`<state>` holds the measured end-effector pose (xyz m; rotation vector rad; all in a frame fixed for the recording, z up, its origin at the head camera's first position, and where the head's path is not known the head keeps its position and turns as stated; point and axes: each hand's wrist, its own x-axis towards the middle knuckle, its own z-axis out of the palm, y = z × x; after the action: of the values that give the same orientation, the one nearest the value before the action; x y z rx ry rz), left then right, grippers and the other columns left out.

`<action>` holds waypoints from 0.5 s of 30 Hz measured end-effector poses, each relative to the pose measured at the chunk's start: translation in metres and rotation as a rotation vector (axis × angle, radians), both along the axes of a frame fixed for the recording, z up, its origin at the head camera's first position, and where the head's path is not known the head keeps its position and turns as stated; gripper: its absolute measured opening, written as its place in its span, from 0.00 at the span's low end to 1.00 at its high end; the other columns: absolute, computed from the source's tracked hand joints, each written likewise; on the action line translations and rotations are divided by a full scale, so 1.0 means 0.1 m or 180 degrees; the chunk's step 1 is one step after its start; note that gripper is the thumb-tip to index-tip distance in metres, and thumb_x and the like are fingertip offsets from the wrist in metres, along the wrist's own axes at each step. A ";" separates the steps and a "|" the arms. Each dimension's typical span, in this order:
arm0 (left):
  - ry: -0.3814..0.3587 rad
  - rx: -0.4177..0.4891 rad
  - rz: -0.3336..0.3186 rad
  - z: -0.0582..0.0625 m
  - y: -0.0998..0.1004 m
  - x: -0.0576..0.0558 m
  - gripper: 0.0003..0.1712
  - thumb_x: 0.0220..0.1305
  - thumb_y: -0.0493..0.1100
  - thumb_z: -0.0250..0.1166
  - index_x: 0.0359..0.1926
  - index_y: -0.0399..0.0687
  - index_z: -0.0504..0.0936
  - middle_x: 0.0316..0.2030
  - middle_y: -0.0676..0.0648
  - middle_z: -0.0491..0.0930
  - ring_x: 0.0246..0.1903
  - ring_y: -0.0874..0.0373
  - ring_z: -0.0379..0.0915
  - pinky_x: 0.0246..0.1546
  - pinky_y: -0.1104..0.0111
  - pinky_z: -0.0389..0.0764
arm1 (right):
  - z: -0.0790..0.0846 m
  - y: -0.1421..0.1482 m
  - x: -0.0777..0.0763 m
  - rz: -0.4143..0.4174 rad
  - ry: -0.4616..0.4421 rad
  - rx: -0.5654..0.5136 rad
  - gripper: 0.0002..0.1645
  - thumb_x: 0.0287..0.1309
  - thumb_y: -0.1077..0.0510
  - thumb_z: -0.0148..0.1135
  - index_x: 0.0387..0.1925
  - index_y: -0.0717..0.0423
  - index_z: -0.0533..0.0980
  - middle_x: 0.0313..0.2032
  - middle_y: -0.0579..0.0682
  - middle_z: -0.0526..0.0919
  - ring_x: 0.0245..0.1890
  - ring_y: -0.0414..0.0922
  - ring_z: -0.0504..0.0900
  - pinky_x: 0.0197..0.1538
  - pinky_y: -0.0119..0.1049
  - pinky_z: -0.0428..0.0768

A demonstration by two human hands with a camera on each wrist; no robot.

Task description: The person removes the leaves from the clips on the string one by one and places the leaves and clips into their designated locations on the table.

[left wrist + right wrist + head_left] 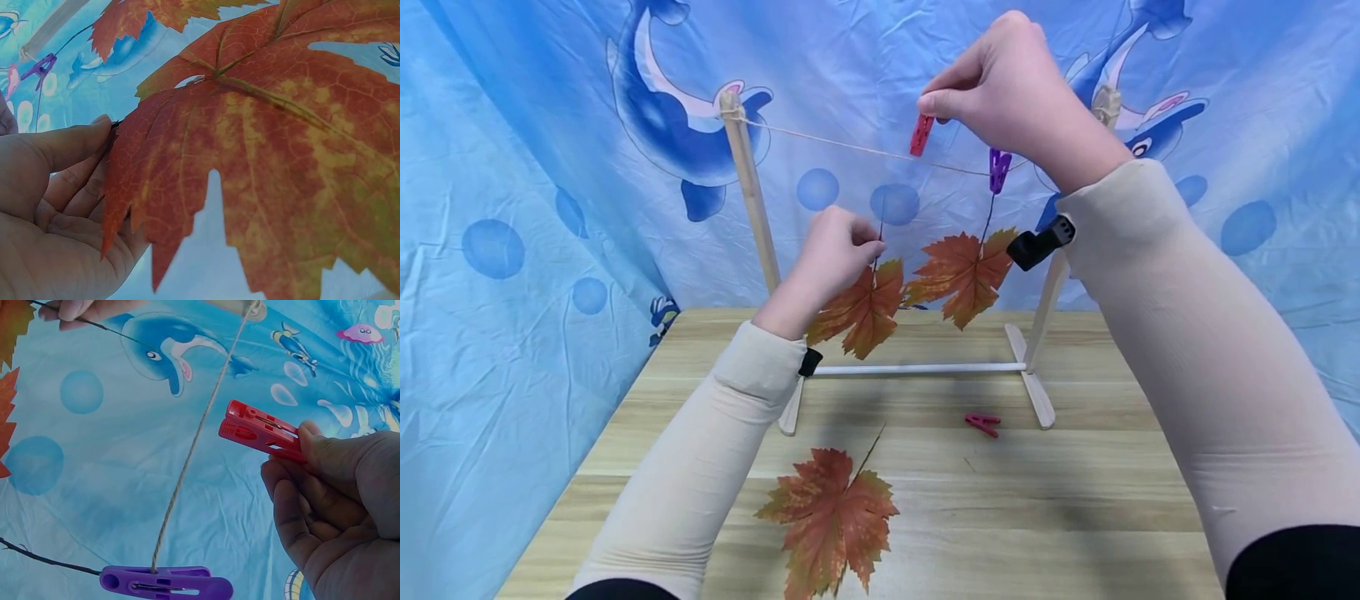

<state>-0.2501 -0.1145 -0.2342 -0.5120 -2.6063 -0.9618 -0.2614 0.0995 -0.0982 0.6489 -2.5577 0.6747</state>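
My left hand pinches the dark stem of an orange-red maple leaf, which hangs below the fingers, under the string. In the left wrist view this leaf fills much of the frame. Raised above the string, my right hand pinches a red clothespin by its handle end; in the right wrist view the clothespin points its jaws toward the string. Right of it, a purple clothespin clips a second maple leaf to the string by its stem.
The string runs between two wooden posts of a stand with a white crossbar. On the wooden table lie a third maple leaf and a dark pink clothespin. Behind hangs a blue dolphin-print curtain.
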 end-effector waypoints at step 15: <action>-0.0162 -0.0175 -0.0005 -0.09 -0.21 0.25 0.08 0.70 0.37 0.67 0.37 0.42 0.92 0.32 0.47 0.87 0.34 0.53 0.80 0.43 0.58 0.77 | -0.04 0.15 0.25 0.0184 0.0104 -0.0285 0.21 0.66 0.41 0.64 0.51 0.46 0.87 0.47 0.47 0.88 0.38 0.43 0.79 0.35 0.33 0.76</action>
<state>-0.2252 -0.1352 -0.2433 -0.5098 -2.6845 -0.9174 -0.2360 0.1143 -0.1024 0.7000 -2.4715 0.7866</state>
